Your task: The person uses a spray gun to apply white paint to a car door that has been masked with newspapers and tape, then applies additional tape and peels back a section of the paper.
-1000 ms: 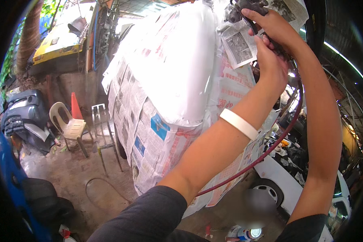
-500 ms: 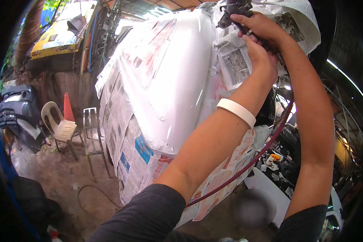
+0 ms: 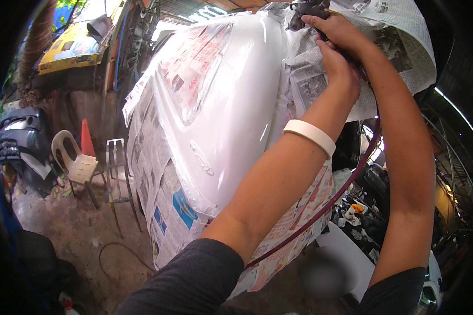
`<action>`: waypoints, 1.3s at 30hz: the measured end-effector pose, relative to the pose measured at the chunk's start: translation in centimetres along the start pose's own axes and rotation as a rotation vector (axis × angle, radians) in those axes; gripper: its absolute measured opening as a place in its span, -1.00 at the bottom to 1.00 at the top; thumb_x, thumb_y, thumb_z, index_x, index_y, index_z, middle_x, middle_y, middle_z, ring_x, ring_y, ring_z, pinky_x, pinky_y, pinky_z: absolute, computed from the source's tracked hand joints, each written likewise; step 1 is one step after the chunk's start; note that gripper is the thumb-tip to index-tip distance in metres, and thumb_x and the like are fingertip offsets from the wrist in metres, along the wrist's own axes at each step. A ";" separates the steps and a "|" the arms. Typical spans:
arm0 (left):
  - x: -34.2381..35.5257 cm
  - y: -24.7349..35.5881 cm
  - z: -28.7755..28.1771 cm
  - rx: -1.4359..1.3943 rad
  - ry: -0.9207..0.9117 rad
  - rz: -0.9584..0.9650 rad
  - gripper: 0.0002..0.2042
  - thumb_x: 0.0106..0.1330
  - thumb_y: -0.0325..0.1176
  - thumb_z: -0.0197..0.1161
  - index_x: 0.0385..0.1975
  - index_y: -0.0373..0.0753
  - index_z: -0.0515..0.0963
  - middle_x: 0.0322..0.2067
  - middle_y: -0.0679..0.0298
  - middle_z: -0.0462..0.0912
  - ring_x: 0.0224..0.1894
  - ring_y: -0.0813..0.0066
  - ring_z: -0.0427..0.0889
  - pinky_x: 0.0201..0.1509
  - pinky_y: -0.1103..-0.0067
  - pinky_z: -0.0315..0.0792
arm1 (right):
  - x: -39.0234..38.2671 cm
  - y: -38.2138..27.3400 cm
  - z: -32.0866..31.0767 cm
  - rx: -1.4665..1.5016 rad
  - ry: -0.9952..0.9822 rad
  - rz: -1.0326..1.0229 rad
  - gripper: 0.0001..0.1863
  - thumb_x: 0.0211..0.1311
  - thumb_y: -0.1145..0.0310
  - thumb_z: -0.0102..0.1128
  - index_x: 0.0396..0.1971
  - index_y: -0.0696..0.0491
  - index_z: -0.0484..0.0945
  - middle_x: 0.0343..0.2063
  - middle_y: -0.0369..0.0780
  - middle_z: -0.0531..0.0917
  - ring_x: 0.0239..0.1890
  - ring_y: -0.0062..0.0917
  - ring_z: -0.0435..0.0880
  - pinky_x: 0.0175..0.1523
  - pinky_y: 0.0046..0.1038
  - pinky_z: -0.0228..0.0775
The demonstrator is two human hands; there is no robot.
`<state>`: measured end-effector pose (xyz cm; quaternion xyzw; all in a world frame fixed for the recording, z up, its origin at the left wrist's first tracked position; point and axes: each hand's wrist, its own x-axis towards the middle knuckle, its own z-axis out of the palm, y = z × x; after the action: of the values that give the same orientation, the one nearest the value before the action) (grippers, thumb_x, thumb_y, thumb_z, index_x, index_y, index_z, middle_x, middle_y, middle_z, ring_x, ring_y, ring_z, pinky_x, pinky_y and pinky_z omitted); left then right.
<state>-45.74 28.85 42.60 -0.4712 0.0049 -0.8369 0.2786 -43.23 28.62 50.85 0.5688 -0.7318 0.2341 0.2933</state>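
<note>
A dark spray gun (image 3: 302, 14) is raised over the far end of a glossy white car panel (image 3: 231, 110). My right hand (image 3: 342, 32) is closed around the gun's upper body. Just below it, my left hand (image 3: 337, 67) is closed at the gun's grip; part of the grip is hidden by my fingers. A dark red hose (image 3: 320, 218) runs down from the gun and passes under my left forearm. Around that forearm sits a roll of masking tape (image 3: 309, 137). Newspaper sheets (image 3: 189, 68) mask the surfaces around the panel.
On the left stand a beige plastic chair (image 3: 78, 163), an orange cone (image 3: 87, 137) and a metal stand (image 3: 120, 173). A dark bumper (image 3: 23, 147) leans farther left. A white panel (image 3: 347, 252) and scattered clutter lie low on the right. A thin hose (image 3: 102, 260) curls on the floor.
My view has shifted slightly, so the white panel appears a bit farther right. The loose newspaper beside my hands spreads more to the right. Both hands still grip the spray gun.
</note>
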 end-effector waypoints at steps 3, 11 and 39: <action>0.1 -0.4 -0.6 0.009 0.010 0.008 -0.39 0.54 0.25 -0.34 0.18 -0.12 0.40 0.18 0.24 0.49 0.25 0.29 0.43 0.32 0.27 0.29 | 0.3 1.5 -0.2 -0.097 0.056 -0.044 -0.52 0.24 -0.11 0.33 -0.24 0.06 0.66 -0.54 -0.32 0.65 -0.69 -0.69 0.50 -0.61 -0.59 0.34; -3.5 -0.6 -0.2 -0.015 0.004 -0.097 -0.38 0.55 0.24 -0.36 0.23 -0.11 0.38 0.27 0.27 0.43 0.30 0.26 0.39 0.38 0.35 0.24 | -4.0 -1.3 -0.1 -0.045 -0.011 0.024 -0.63 0.34 0.05 0.24 -0.21 0.09 0.69 -0.52 -0.27 0.62 -0.57 -0.59 0.51 -0.43 -0.43 0.42; -24.8 -4.5 -0.3 0.002 0.081 -0.006 -0.63 0.59 0.11 -0.24 -0.09 -0.03 0.37 -0.10 0.41 0.48 0.06 0.48 0.48 0.23 0.40 0.32 | -23.7 -2.2 0.8 0.032 -0.180 0.050 -0.46 0.26 -0.17 0.27 -0.40 0.11 0.59 -0.56 -0.34 0.60 -0.47 -0.68 0.54 -0.30 -0.54 0.39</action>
<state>-38.09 44.25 24.17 -0.4365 0.0139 -0.8562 0.2762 -36.92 43.98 33.79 0.5736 -0.7655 0.2011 0.2110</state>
